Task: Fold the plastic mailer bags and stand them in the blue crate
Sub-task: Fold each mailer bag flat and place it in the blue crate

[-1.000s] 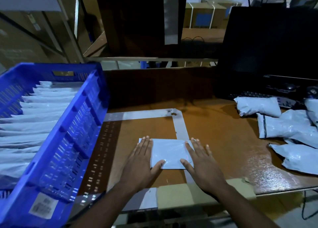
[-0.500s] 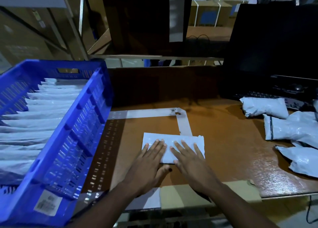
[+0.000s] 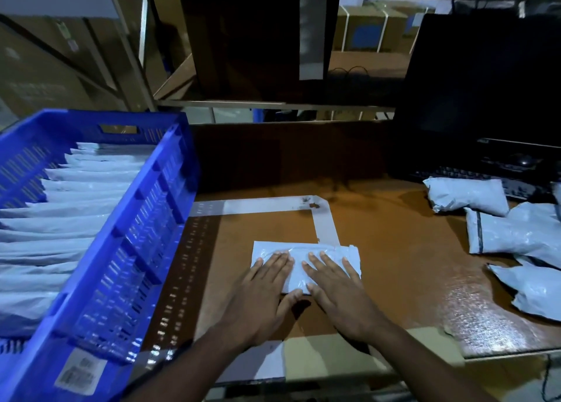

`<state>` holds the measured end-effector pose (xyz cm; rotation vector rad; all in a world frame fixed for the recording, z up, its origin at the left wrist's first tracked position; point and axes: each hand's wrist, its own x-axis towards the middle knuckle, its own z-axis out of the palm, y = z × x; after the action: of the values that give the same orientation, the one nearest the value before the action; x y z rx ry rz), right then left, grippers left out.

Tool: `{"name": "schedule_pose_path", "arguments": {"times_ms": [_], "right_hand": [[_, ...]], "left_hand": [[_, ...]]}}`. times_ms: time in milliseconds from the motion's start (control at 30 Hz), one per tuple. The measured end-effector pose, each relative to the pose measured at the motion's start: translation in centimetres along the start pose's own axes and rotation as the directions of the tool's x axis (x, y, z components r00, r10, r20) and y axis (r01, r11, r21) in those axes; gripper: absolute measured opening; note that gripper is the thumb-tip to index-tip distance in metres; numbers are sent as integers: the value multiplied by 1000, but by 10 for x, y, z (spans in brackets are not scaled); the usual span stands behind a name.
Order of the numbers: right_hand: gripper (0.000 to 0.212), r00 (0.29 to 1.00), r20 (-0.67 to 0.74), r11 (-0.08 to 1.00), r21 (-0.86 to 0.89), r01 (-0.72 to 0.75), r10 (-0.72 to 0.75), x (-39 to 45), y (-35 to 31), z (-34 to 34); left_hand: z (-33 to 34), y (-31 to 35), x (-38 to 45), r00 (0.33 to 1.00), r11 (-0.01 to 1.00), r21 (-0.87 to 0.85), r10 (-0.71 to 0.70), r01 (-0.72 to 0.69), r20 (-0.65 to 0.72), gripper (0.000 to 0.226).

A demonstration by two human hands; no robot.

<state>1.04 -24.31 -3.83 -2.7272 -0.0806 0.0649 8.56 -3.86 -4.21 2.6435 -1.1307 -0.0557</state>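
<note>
Crate (image 3: 127,249) sits on my left w/ folded bags (image 3: 69,219) standing in a row inside. On the table (image 3: 394,265) in front of me lies one bag (image 3: 306,251), both hands flat on it: left hand (image 3: 261,298), right hand (image 3: 340,295). Loose bags (image 3: 516,231) piled far right; keyboard (image 3: 485,177) behind them.

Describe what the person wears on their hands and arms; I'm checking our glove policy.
Nothing shows on either: the left hand and right hand are bare, no gloves or rings visible. Both forearms are uncovered as far as the frame shows, with no sleeve, watch or wristband in view.
</note>
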Motion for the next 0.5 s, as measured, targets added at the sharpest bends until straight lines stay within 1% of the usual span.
{"name": "schedule_pose_path", "arguments": {"times_ms": [33,67,100,133,167,200,267,333,400,433,500], "right_hand": [[69,999,-16,994,103,-46,48,4,0,-3],[60,993,-66,979,186,-85,99,7,0,-6],[50,979,-153,969,226,-99,136,11,0,-8],[43,963,-227,974,205,-98,144,17,-1,-10],[41,959,-246,984,144,-104,137,21,-2,-8],[44,966,-227,992,61,-113,124,25,-3,-5],[53,976,-197,986,-121,-116,91,29,-6,4],[61,982,-174,973,-205,-105,69,26,-7,10],[70,985,-151,974,-194,-117,88,20,0,12],[74,986,-128,979,-161,-123,103,16,3,12],[84,982,-132,981,-125,-149,133,11,8,13]], "left_hand": [[-4,1,2,999,999,-41,-29,28,-16,82],[-9,3,6,997,994,-83,-70,67,-40,79],[-13,4,12,992,990,-100,-107,100,-74,73],[-17,5,20,986,989,-86,-127,118,-106,62],[-18,6,28,983,988,-66,-143,137,-111,51],[-17,7,34,983,987,-58,-156,151,-96,46],[-7,3,39,990,990,-3,-140,140,-14,58],[5,-2,32,997,994,71,-81,81,0,69],[11,-6,25,998,996,63,-61,61,0,77],[11,-7,24,998,997,46,-63,63,1,80],[9,-7,24,996,996,-6,-87,87,6,81]]}}
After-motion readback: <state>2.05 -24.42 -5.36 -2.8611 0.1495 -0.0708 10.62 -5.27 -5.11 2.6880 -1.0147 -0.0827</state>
